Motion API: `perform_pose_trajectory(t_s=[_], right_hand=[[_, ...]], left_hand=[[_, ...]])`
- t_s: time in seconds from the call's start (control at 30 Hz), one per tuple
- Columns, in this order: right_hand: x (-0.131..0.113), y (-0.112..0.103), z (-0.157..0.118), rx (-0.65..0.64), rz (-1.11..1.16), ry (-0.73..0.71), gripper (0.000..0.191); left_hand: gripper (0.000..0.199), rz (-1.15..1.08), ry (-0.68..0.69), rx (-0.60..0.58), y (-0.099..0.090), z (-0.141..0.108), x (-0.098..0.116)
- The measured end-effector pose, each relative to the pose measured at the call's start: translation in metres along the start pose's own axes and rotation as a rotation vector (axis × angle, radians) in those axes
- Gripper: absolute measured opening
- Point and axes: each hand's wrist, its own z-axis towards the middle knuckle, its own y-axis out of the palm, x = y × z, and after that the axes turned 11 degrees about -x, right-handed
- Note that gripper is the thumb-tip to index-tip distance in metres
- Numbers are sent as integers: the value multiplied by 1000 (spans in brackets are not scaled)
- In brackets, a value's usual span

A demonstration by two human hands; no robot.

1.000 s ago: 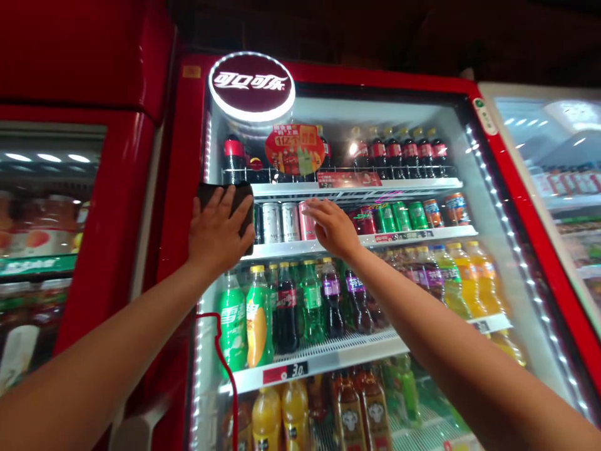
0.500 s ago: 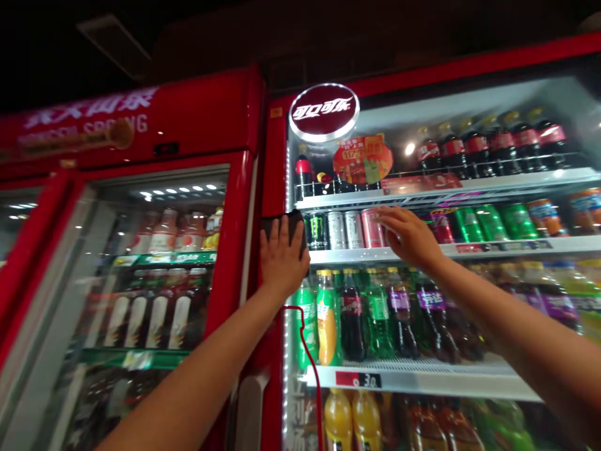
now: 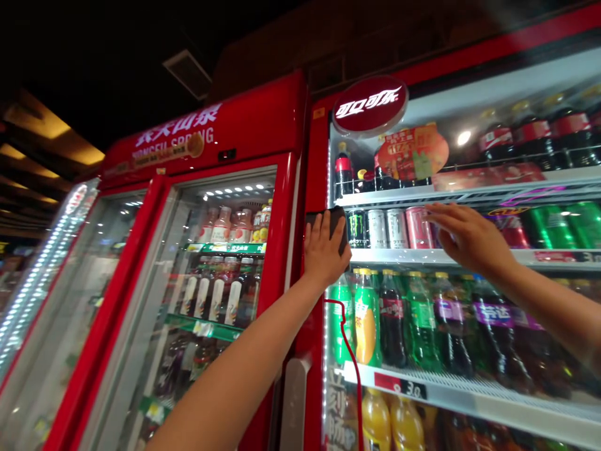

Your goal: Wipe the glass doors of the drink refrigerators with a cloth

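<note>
My left hand lies flat with fingers spread on a black object at the left edge of the right-hand red fridge. My right hand is raised before the fridge's glass, fingers stretched out and nothing seen in it. Its fingertips overlap a pink can in view; whether they touch the glass I cannot tell. Silver cans and a black can with a green mark stand on the same shelf, between my hands.
Bottles of cola and green drink fill the shelf below. A round red sign sits on the glass above. To the left, another red fridge holds bottles behind glass. A grey door handle is low in the middle.
The camera view has turned left, so the fridges and both hands appear further right. My left hand remains on the black object, and my right hand is still stretched out near the pink can.
</note>
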Motion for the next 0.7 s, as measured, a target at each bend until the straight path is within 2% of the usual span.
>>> perform_pose_trajectory(t_s=[0.13,0.2,0.27,0.33,0.43,0.5,0.6,0.7], right_hand=[[0,-1,0,7,-17,-12,34],[-1,-2,0,9,-21,-15,34],[-2,-3,0,11,-26,-17,34],[-2,-2,-1,10,-23,-14,34],[-1,0,-2,4,-3,-5,34],[1,3,-4,0,18,3,35],[2,4,-5,3,57,16,35],[1,3,-5,3,86,27,35]], left_hand=[[62,-35,-72,-16,-13,52,-17],[62,-48,-111,-13,-16,64,-19],[62,-47,-118,-6,-13,52,-15],[64,-43,-97,2,-5,19,-9],[66,-41,12,9,6,-30,-6],[66,-45,61,-1,7,-37,-8],[63,-79,-35,10,3,-6,-6],[62,-142,-177,76,2,28,13]])
